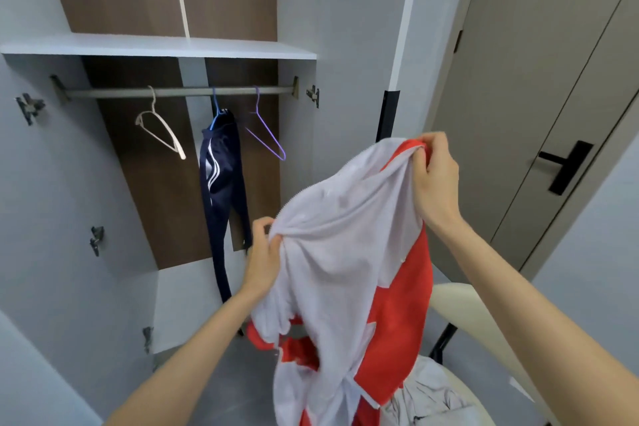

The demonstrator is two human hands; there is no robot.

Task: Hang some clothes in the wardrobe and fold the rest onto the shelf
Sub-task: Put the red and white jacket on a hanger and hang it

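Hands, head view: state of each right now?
Left hand: closed, pinching the red and white jacket at its lower edge.
Right hand: closed, gripping the same jacket at its top.

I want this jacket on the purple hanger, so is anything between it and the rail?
Nothing visible. The wardrobe is open, and the purple hanger hangs bare on the rail, right of the navy trousers. Both hands hold the jacket.

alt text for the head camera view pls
Two hands, left and right, hold up a red and white jacket before an open wardrobe. On its rail hang navy trousers, a white hanger and a purple hanger.
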